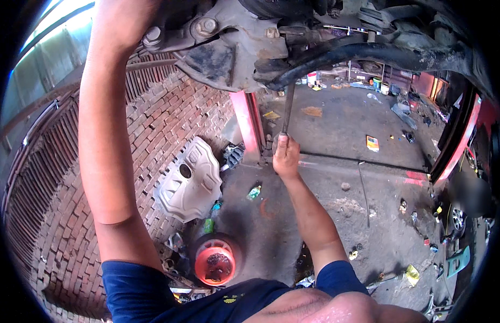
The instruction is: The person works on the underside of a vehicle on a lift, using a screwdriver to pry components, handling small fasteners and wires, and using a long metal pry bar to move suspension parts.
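My right hand (286,156) is closed around the lower end of a long, dark metal pry bar (289,105), thumb pressed along it. The bar stands nearly upright, and its upper end disappears among the parts of a raised vehicle's underside, behind a thick black curved bar (357,53). High on the left, my left hand (123,21) reaches up beside a bolted metal suspension arm (255,40). The picture's top edge cuts off its fingers, so what they touch is hidden. Two large bolts (205,26) show close to that hand.
Red lift posts (246,121) stand on both sides. A grey undertray (189,180) leans by the brick wall (104,177). Below it is an orange bucket (215,265) with dark contents. A thin rod (364,194) and scattered litter lie on the floor. Several containers stand far back.
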### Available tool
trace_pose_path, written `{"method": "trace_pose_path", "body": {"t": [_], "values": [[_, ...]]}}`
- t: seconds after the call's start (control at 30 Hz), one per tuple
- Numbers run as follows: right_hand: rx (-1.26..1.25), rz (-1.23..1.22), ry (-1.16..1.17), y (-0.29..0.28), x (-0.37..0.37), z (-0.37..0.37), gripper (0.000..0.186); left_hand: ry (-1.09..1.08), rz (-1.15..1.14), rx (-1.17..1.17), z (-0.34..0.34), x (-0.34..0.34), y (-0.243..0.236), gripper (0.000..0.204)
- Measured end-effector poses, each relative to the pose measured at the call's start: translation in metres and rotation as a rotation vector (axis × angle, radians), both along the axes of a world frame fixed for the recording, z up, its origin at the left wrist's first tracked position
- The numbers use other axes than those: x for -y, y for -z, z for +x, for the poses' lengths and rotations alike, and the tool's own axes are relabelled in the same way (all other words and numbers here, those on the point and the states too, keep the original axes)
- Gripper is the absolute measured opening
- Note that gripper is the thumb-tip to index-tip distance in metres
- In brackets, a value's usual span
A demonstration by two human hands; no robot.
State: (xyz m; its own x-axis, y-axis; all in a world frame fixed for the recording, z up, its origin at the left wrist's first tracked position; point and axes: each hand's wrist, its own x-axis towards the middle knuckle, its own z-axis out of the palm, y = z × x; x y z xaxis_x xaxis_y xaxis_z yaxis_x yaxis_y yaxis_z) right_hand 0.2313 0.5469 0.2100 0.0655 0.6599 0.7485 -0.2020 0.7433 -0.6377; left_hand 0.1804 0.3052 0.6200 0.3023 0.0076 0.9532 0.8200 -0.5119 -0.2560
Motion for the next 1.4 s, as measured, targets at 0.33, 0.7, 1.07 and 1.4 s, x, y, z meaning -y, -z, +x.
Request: {"method": "trace_pose_path", "body": {"t": [0.33,0.7,1.07,1.4], "values": [[-0.271,-0.128,-0.295,0.008,0.033,-0.010,0.057,-0.010,-0.175,0.163,0.019,0.020,0.007,0.072],[0.038,-0.452,-0.333,0.171,0.173,0.072,0.050,0.039,0.370,0.048,-0.020,0.014,0.022,0.048],[0.420,-0.324,-0.380,0.151,0.288,0.121,0.059,0.574,-0.976,0.955,0.048,0.128,0.448,0.053],[1.244,0.217,-0.850,0.216,0.373,0.096,0.070,0.128,-0.284,2.261,-0.075,0.336,0.543,0.042]]}}
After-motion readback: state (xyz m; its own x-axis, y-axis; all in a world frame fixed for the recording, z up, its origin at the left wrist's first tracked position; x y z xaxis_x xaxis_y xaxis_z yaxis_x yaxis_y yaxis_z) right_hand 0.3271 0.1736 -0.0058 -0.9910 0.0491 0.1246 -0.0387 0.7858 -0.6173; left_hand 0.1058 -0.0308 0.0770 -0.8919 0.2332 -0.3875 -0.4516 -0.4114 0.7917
